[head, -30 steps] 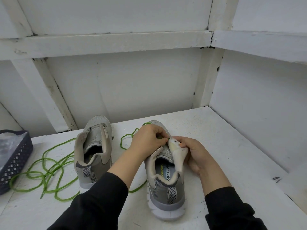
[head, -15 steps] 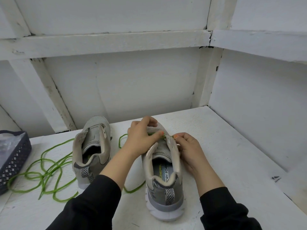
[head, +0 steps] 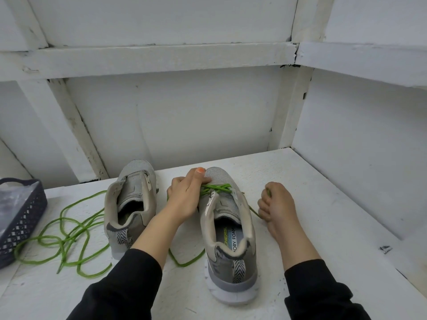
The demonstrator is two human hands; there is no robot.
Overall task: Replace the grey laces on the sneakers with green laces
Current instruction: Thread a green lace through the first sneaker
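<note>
Left to right: a dark lattice basket stands at the edge of the white table. A loose green lace lies coiled beside the unlaced grey sneaker. The left hand lies on the forefoot of the second sneaker, fingers curled, thumb tip pressing the threaded green lace where it crosses the front eyelets. From the right-side eyelet this lace runs straight into the right hand, whose fingers are curled round its end, just beside the shoe.

Green laces, grey sneakers.
</note>
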